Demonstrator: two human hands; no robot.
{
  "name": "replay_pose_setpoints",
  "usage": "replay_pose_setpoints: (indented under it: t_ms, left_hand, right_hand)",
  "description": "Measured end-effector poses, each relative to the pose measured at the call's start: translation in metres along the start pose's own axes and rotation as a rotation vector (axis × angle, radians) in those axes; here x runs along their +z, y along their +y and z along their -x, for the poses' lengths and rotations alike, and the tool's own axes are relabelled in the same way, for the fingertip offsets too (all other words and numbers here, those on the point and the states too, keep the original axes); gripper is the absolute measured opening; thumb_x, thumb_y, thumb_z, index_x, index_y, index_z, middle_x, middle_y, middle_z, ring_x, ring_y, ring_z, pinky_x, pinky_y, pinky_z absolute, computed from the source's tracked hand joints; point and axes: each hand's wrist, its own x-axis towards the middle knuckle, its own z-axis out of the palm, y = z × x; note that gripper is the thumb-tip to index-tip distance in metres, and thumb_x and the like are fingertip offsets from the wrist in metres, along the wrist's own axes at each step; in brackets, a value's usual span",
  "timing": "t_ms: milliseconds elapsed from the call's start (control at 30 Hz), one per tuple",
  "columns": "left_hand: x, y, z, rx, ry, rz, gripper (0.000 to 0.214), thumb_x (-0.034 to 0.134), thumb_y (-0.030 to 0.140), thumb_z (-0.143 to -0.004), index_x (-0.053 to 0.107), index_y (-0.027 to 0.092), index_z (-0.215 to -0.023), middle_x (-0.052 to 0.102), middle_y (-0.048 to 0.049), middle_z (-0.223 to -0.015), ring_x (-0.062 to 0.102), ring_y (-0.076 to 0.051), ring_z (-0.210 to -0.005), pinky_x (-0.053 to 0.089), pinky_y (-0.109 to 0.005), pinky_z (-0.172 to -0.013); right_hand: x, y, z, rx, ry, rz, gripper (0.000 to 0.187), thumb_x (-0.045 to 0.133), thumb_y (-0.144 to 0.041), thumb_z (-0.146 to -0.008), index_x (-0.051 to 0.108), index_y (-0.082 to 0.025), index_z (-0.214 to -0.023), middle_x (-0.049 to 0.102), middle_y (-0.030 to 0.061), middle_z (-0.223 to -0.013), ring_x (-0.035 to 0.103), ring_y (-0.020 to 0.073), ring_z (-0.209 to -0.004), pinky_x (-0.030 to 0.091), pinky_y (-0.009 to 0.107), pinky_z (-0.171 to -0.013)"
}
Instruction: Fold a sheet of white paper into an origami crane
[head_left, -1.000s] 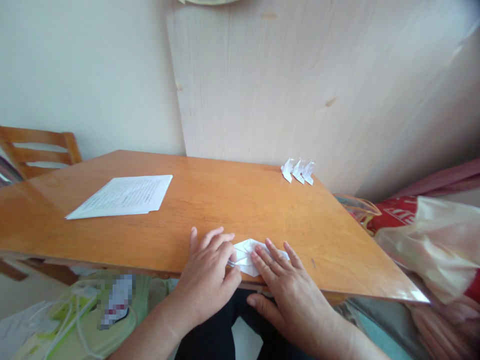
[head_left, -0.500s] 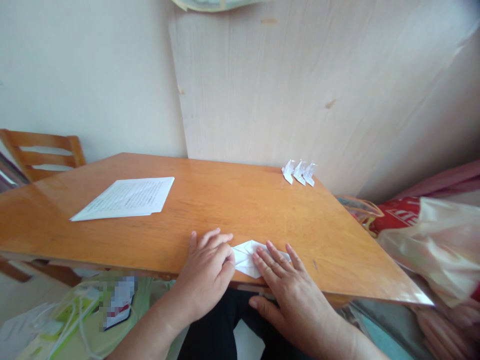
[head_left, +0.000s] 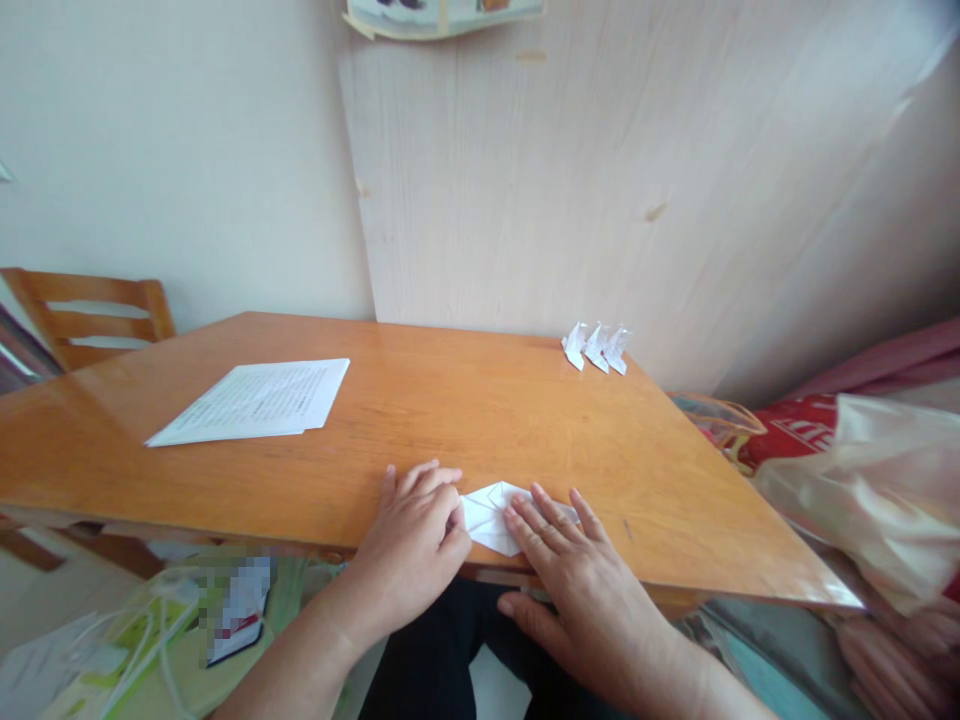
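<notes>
A small white folded paper (head_left: 487,515) with several creases lies at the front edge of the wooden table. At its left end is my left hand (head_left: 416,530), thumb and index finger closed on the paper's tip while the other fingers stretch out over the wood. My right hand (head_left: 574,555) rests flat on the right part of the paper, fingers extended and slightly apart, its thumb below the table edge. The fingers cover part of the right end.
A stack of printed sheets (head_left: 259,400) lies on the left of the table (head_left: 420,400). Three folded paper figures (head_left: 596,348) stand at the far right corner. A wooden chair (head_left: 97,310) is at the left, bags (head_left: 862,490) at the right, and a phone (head_left: 244,610) below the table at lower left.
The view has tilted up slightly, showing more of the picture on the wall. Both hands keep nearly the same place on the paper.
</notes>
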Motion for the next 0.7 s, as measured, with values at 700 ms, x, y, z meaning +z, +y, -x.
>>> replay_pose_setpoints:
  t_ms: [700]
  left_hand:
    - [0.011,0.016,-0.001,-0.047,0.130,-0.135,0.042,0.050,0.059,-0.094,0.059,0.020,-0.079,0.064,-0.0109,-0.125,0.047,-0.036,-0.128,0.013,-0.074,-0.112]
  right_hand:
    - [0.003,0.000,0.001,-0.007,-0.002,-0.023,0.073,0.064,-0.035,-0.086,0.039,-0.022,-0.154,0.035,0.0079,-0.160,0.028,0.0328,-0.149,0.017,0.063,-0.121]
